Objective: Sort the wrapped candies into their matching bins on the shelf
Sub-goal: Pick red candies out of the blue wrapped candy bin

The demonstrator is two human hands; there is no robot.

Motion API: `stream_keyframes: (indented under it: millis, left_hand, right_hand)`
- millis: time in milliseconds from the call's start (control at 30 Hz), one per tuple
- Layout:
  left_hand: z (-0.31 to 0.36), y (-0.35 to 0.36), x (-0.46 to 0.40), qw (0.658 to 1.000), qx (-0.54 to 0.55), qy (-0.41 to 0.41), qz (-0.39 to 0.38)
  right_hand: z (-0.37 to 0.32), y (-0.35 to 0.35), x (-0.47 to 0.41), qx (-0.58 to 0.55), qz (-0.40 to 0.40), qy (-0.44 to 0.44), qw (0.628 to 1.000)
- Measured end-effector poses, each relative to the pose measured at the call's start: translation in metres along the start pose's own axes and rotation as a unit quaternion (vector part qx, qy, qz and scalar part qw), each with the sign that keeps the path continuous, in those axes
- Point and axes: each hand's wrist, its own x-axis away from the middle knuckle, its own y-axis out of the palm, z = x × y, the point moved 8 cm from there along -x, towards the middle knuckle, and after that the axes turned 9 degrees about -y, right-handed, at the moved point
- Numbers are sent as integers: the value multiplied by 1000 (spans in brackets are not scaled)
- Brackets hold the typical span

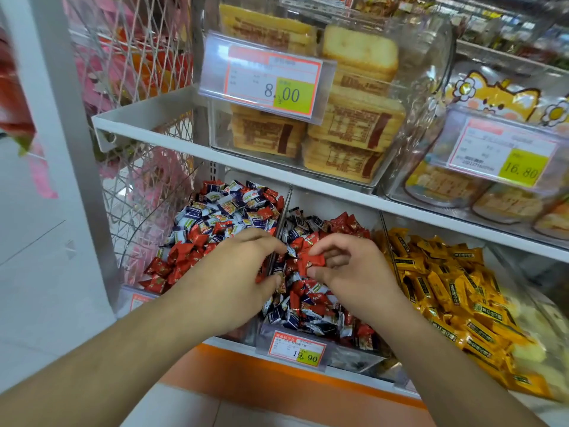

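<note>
Three clear bins of wrapped candies sit on the lower shelf. The left bin (138, 291) holds red, white and dark blue candies (221, 211). The middle bin (348, 359) holds a red and dark blue mix (308, 306). The right bin (505, 272) holds yellow candies (443, 282). My right hand (348, 269) pinches a red candy (314, 261) over the middle bin. My left hand (240, 272) hovers at the clear divider (278, 241) between left and middle bins, fingers curled with red wrappers showing beneath them; whether it holds one is unclear.
A white shelf (154, 131) above carries clear boxes of packaged cakes (354, 134) with price tags 8.00 (274, 84) and 16.80 (505, 155). A wire rack with pink packs (138, 72) stands left. A 19.90 tag (297, 348) fronts the middle bin.
</note>
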Motion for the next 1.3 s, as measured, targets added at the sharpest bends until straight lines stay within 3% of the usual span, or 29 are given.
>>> stream_keyframes:
  millis: [167, 300, 400, 533, 633, 800, 900, 1067, 1300]
  left_hand:
    - [-7, -32, -5, 992, 89, -46, 77]
    - [-27, -64, -5, 973, 126, -102, 167]
    - [-28, -54, -1, 988, 66, -76, 120]
    - [-20, -20, 3, 1000, -1, -24, -10]
    - [-16, 3, 4, 996, -26, 1, -84]
    - [-16, 11, 2, 995, -23, 2, -101]
    - [-18, 11, 3, 994, -22, 0, -103]
    - [-15, 9, 4, 994, -21, -9, -106]
    - [-12, 7, 4, 994, -18, -14, -111]
  right_hand:
    - [-44, 12, 7, -127, 1, -48, 991]
    - [-67, 39, -1, -89, -62, -93, 990]
    - [-57, 35, -13, -36, -52, -91, 994]
    - [-17, 5, -22, 65, 3, -58, 996]
    - [7, 6, -26, 142, -47, -42, 988]
    - [11, 34, -39, 226, -121, -91, 962]
    - [20, 40, -43, 264, -88, -99, 955]
    - [26, 24, -36, 236, -16, -64, 969]
    - [24, -8, -24, 59, 68, 13, 996]
